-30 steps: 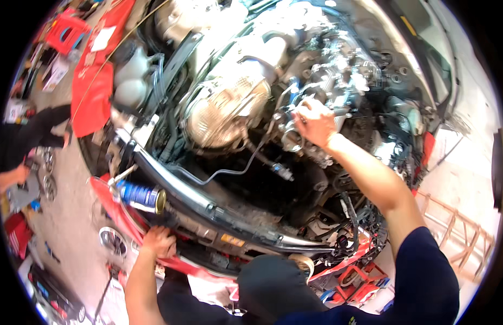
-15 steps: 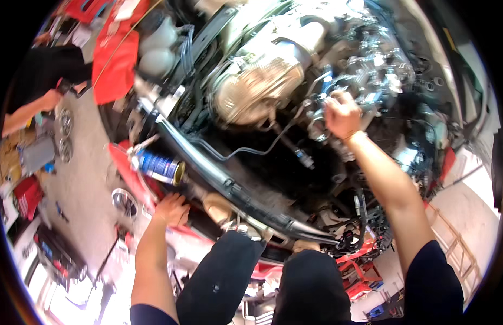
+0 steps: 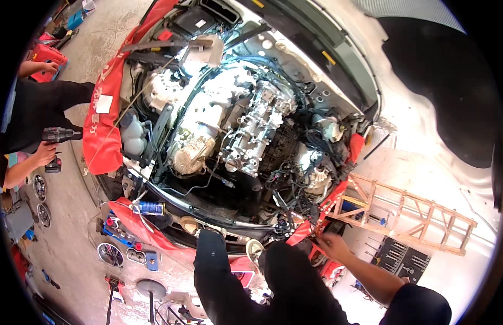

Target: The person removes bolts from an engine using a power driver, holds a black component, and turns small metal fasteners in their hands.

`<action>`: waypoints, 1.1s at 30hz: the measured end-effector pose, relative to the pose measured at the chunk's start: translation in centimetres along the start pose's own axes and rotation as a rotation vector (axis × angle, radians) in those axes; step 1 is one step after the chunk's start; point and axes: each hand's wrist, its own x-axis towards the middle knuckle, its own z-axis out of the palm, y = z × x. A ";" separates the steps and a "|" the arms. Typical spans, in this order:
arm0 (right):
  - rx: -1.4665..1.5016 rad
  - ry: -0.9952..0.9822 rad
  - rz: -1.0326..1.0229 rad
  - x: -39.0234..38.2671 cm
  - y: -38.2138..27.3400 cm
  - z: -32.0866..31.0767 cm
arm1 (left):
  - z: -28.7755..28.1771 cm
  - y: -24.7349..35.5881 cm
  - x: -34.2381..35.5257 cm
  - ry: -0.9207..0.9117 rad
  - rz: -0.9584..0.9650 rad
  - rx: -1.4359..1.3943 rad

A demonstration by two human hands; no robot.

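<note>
My right hand (image 3: 332, 248) is down at the right front corner of the car, beside the red fender cover (image 3: 300, 233). Its fingers reach out toward the cover's edge, partly blurred, and I make out nothing held in them. My left hand is out of view. Ahead of my dark-trousered legs lies the open engine bay, with the exposed engine top (image 3: 252, 130) showing its shafts. Left of that, a tan metal heat shield (image 3: 193, 154) sits over a rounded part. A blue can (image 3: 149, 208) lies on its side at the front left edge.
At the left, another person's hand (image 3: 43, 154) grips a cordless drill (image 3: 61, 135). A wooden frame (image 3: 403, 214) and a dark tool tray (image 3: 400, 260) are at the right. The raised hood (image 3: 441, 86) stands at upper right. Wheel covers (image 3: 109, 254) lie on the floor.
My right hand has left the engine top and come back to the right front corner. My left hand, earlier on the front edge near the can, has gone out of view. The view has widened.
</note>
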 end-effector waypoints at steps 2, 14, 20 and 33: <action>-0.167 -0.192 0.311 -10.9 2.5 -3.9 | -0.3 1.9 -4.2 -0.119 -0.120 -0.081; 0.535 -0.443 0.794 -28.5 4.2 -19.1 | -5.1 11.7 -18.2 -0.029 -0.152 -0.369; 0.454 -0.481 0.784 -21.2 1.3 -29.3 | -2.1 17.9 -27.1 0.005 -0.250 -0.502; 0.392 -0.547 0.583 -20.4 2.5 -38.4 | 1.5 23.4 -40.2 0.002 -0.221 -0.567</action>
